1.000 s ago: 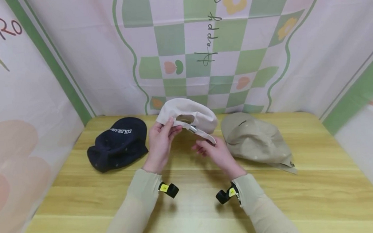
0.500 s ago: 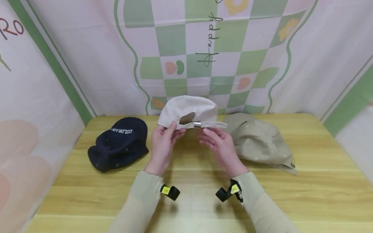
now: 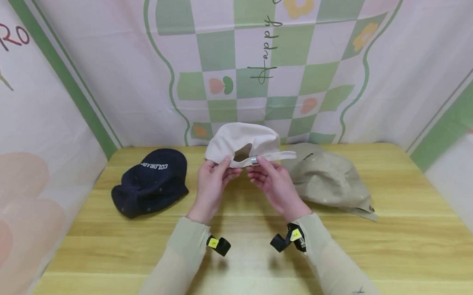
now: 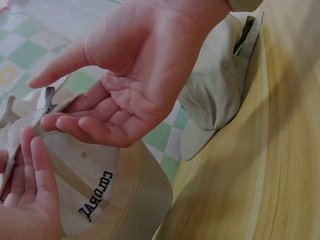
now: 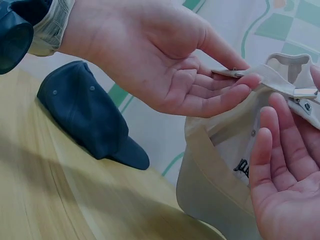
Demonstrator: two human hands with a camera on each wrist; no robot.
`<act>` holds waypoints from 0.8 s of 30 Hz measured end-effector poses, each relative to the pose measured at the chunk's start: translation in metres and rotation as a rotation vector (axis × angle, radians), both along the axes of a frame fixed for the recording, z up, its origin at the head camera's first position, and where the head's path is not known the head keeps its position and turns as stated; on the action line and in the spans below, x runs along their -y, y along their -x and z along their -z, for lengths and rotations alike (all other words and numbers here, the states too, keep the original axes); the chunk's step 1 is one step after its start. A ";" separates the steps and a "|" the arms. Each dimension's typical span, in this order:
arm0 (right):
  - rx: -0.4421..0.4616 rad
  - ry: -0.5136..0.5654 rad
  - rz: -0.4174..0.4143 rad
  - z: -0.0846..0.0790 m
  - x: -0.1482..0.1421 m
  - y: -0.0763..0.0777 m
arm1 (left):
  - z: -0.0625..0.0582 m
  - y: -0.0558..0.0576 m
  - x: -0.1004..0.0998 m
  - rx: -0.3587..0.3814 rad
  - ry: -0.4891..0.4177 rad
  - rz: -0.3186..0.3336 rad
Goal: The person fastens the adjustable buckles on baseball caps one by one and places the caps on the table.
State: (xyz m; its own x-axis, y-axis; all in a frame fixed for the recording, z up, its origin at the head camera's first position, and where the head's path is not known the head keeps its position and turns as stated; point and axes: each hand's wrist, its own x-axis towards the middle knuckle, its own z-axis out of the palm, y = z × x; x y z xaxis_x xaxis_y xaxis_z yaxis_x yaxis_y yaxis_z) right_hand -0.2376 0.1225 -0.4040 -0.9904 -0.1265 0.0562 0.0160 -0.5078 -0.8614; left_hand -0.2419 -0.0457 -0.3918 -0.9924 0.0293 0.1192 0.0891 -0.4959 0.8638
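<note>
A printed cloth backdrop [image 3: 216, 52] fills the upper part of the head view, with a wooden table [image 3: 240, 281] across the lower part. On the table, right of centre, a khaki baseball cap [image 3: 330, 177] lies slumped; left of centre lies a navy baseball cap [image 3: 152, 186] with white lettering. Between them, at the middle of the frame, the off-white baseball cap [image 3: 239, 135] is held with its back opening toward the camera. The left hand [image 3: 212, 186] pinches the band just left of that opening, and the right hand [image 3: 274, 181] pinches the back strap [image 3: 280, 155] at its metal buckle [image 3: 254, 160]. As for progress, the strap appears already threaded through the buckle, its free end sticking out to the right; the cap is not yet let go, and whether the fit is final cannot be told. Compared with half a second ago, the right thumb has gone from just below the strap onto the buckle, and both hands and the off-white cap sit slightly further right in the frame, while the khaki and navy caps stay put.
</note>
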 end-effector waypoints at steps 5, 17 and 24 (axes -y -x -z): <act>0.008 0.039 -0.007 0.001 0.001 -0.001 | -0.001 -0.001 0.001 0.006 0.009 0.005; -0.039 0.060 -0.045 0.003 -0.002 -0.002 | -0.001 0.002 0.002 0.026 -0.023 0.005; -0.056 0.056 -0.048 0.003 -0.002 -0.002 | -0.001 0.002 0.002 0.021 -0.019 0.013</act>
